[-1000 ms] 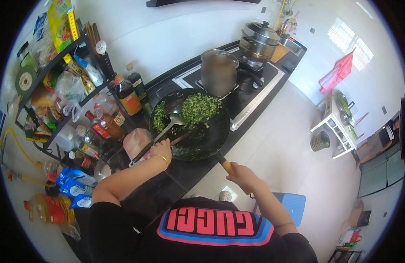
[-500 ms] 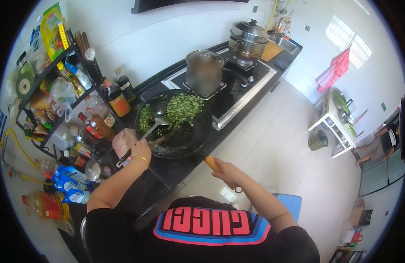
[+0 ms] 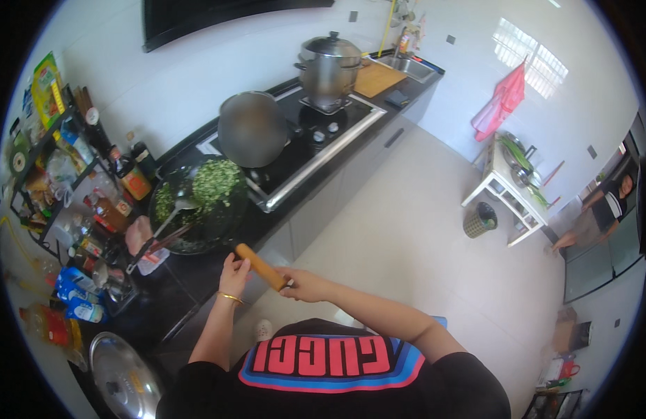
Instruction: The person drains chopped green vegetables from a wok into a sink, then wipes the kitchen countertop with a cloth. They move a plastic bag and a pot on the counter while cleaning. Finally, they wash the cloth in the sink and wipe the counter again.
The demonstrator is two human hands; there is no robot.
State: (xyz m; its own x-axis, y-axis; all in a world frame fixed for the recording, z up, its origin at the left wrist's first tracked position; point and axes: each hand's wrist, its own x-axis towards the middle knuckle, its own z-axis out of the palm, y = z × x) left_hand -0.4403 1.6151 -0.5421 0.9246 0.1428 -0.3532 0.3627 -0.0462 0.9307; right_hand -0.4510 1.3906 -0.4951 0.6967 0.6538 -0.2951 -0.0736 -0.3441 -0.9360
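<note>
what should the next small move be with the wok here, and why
Probably lift the wok by its wooden handle. Both the left hand and the right hand grip that handle, the ladle lies loose in the chopped greens, and the wok sits off the burner.

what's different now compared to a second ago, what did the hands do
The left hand let go of the spatula, which now rests in the wok, and moved to the wooden handle. The right hand keeps its hold on that handle. The greens stay in the wok.
</note>
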